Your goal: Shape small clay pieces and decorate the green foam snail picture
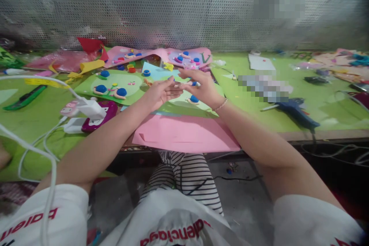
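My left hand [162, 93] is held palm up above a green card [83, 86], its fingers stretched out toward the right. Facing it, my right hand [203, 86] has its fingers curved and apart, with the thumb at the left fingertips. Whether something small lies between the fingers, I cannot make out. Under and around both hands the card carries blue-capped clay shapes [121, 92] in skin tone and blue. A pink sheet [187, 132] lies at the table's front edge, below the wrists.
At left are a purple power strip [111, 111] with white chargers [92, 108] and a green cutter knife [25, 98]. A blue glue gun [298, 111] lies right. Decorated pink cards [135, 57] sit behind, before a perforated metal panel [173, 11]. A white cable [53, 184] crosses the left foreground.
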A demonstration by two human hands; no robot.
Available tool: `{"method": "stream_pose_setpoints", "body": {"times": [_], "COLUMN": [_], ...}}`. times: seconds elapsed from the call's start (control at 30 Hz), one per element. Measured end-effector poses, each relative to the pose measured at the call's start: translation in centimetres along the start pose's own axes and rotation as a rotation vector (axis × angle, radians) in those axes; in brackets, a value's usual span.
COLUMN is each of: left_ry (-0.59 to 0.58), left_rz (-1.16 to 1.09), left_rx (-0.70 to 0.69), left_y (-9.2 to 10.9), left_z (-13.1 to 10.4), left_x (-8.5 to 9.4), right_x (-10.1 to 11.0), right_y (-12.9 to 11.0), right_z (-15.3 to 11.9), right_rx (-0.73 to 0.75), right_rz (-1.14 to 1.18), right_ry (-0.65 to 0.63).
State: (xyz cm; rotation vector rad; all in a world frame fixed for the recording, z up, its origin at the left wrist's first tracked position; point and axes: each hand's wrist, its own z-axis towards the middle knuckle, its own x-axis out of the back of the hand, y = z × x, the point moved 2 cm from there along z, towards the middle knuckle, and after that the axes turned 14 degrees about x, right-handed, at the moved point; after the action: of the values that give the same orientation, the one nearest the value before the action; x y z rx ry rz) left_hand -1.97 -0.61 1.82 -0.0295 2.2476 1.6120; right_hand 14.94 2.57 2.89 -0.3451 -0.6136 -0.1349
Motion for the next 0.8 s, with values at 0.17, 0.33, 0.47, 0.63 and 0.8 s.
{"method": "stream_pose_setpoints", "body": {"times": [0.17,0.33,0.47,0.63,0.8], "left_ry": [-0.105,-0.148,-0.158,-0.160,-0.153], "left_rz": [0.075,0.084,0.079,0.144,0.143], "left_rx": [0.039,0.058,0.063,0.039,0.060], "left_y": [-0.4,-0.4,-0.4,-0.6,-0.5], "left_z": [-0.2,-0.1,-0.2,0.0,0.1], "left_x": [-0.4,-0.5,-0.4,-0.3,-0.1], "right_x": [-1.2,-1.5,-1.4,-1.1,-1.5], "right_y": [-0.1,0.1,-0.2,-0.4,0.4], "right_z": [0.0,0.1,0.2,0.3,0.1], "right_rx": [-0.011,-0.147,-0.159,-0.155,-0.212], "right_rz": [-0.007,0.004,0.045,0.091,0.185], "right_ry": [-0.169,-0.110,-0.080,-0.066,-0.054]}}
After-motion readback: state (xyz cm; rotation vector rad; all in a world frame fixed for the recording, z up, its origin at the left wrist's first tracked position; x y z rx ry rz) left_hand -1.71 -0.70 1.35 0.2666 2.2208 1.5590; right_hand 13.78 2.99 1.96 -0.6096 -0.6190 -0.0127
